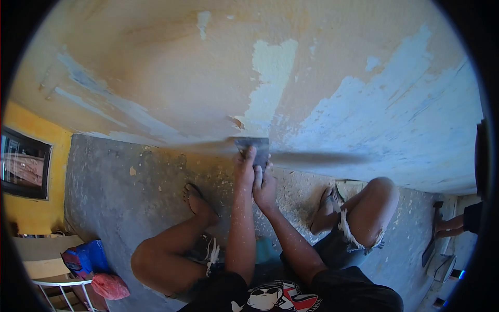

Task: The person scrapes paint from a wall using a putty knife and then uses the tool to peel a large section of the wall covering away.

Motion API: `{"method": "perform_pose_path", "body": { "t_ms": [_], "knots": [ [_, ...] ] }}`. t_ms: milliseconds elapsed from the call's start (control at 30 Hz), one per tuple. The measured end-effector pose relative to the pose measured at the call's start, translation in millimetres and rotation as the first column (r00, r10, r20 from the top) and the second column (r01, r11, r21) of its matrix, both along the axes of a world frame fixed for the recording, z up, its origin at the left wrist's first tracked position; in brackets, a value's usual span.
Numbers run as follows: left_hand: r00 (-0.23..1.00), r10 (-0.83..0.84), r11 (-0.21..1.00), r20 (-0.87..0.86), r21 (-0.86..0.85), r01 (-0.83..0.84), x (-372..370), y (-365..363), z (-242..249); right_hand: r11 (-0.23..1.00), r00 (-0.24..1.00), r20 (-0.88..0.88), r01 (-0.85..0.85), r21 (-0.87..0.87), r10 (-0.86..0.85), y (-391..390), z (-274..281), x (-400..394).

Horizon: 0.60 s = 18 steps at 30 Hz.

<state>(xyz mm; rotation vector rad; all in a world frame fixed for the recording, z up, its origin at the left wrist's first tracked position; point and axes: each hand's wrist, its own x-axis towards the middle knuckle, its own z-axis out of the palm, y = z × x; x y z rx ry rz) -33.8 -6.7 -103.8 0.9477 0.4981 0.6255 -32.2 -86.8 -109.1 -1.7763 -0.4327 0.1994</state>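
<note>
A wide-bladed scraper (pixel 254 144) is pressed against the lower part of the wall (pixel 187 88), its blade edge turned upward. My left hand (pixel 244 169) is closed on it, with the thumb lying flat along the blade. Just below and to the right, my right hand (pixel 265 188) also grips the scraper; its handle is hidden by my fingers. Above the blade, a curled flake of paint (pixel 237 122) stands off the wall beside a pale bare patch (pixel 270 78). Both forearms carry white specks.
Paint crumbs dot the grey floor (pixel 119 182) between my bent legs. Another person's hands (pixel 449 226) hold a dark long-handled tool at the far right. A blue bag (pixel 94 257), a red plastic bag (pixel 110 286) and a white metal rack (pixel 65 284) stand at lower left.
</note>
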Motion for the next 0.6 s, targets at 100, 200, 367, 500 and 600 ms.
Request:
{"method": "perform_pose_path", "body": {
  "t_ms": [100, 200, 367, 500, 600],
  "knots": [
    [1.0, -0.021, 0.995, -0.023, -0.103, 0.019, 6, -9, -32, 0.985, 0.987, -0.12, -0.12, -0.127, 0.105, -13, -24, 9],
    [0.996, 0.067, 0.99, -0.066, -0.122, -0.075, 8, -12, -18, 0.986, 0.981, -0.169, -0.117, -0.122, 0.096, -16, -25, 4],
    [0.998, -0.039, 0.997, 0.046, 0.066, 0.036, 7, 3, 56, 0.995, 0.994, -0.04, -0.102, 0.015, 0.103, -2, 35, 13],
    [0.993, 0.057, 0.998, -0.102, 0.014, -0.056, 8, -12, -12, 0.999, 0.998, 0.06, 0.006, 0.031, -0.008, -7, -6, 1],
    [0.998, 0.054, 0.998, -0.01, 0.046, -0.053, 15, -10, 19, 0.989, 0.968, 0.22, 0.1, 0.107, -0.122, 0, -2, 12]
  ]
}}
